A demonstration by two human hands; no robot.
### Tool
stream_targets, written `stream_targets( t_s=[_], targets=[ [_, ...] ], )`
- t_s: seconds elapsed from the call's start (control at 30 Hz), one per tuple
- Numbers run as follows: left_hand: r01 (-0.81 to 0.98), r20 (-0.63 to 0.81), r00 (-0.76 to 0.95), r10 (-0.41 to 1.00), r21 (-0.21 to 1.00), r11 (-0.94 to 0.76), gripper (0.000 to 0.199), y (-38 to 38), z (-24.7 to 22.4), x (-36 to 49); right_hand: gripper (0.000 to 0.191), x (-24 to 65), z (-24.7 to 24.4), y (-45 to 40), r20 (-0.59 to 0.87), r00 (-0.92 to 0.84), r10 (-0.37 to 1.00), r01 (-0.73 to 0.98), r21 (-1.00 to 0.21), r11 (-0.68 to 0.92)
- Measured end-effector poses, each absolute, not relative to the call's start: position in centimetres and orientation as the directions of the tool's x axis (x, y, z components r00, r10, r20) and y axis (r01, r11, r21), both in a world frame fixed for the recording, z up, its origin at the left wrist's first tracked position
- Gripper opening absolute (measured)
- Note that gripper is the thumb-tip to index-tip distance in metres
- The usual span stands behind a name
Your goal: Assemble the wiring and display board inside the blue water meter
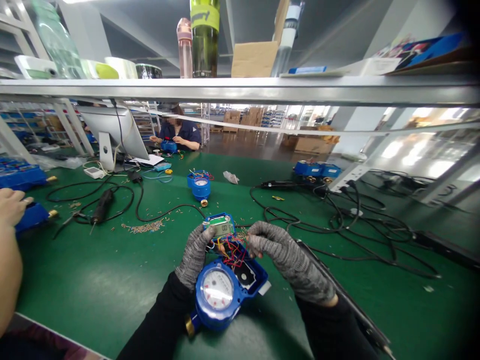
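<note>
A blue water meter (217, 290) with a round white dial and a brass fitting lies on the green table in front of me. Its square blue housing (258, 280) stands open on the right, with red and yellow wires (234, 252) spilling out. My left hand (195, 250), in a grey glove with bare fingertips, is closed on a small display module (222, 227) with a lit digit screen, above the meter. My right hand (277, 250), gloved likewise, has its fingertips pinched at the wires' right side; what lies between them is too small to name.
Another meter (201, 189) stands farther back. Small loose pieces (146, 226) and a black screwdriver tool (103, 206) lie left. Black cables (337, 220) tangle on the right. A person's hand (13, 205) is at the left edge; another person (180, 132) sits across. A shelf (240, 90) spans overhead.
</note>
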State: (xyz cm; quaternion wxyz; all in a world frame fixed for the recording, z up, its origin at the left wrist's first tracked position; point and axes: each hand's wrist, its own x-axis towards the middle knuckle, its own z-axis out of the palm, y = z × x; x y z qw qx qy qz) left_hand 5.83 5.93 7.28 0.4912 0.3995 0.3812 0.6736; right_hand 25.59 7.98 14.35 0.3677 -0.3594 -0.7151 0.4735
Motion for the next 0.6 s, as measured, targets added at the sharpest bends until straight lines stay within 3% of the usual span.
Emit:
stream_targets(
  t_s=[0.23, 0.3, 0.43, 0.6],
  targets=[
    [-0.3, 0.192, -0.286, 0.939, 0.912, -0.278, 0.027, 6.0, 7.7, 5.6, 0.032, 25.9, 14.2, 7.3, 0.133, -0.591, 0.795, 0.026, -0.983, 0.184],
    [-0.309, 0.194, -0.286, 0.939, 0.908, -0.282, 0.026, 5.6, 8.4, 5.5, 0.035, 26.6, 13.9, 7.6, 0.186, -0.594, 0.782, 0.045, -0.964, 0.263],
    [-0.34, 0.208, -0.209, 0.955, 0.901, -0.271, 0.022, 5.0, 9.2, 5.3, 0.037, 28.2, 12.5, 9.3, 0.446, -0.37, 0.815, 0.192, -0.821, 0.537],
    [-0.356, 0.208, -0.042, 0.977, 0.911, -0.21, 0.032, 5.9, 9.4, 5.7, 0.064, 28.1, 11.7, 9.7, 0.438, -0.554, 0.707, 0.323, -0.67, 0.668]
  ],
)
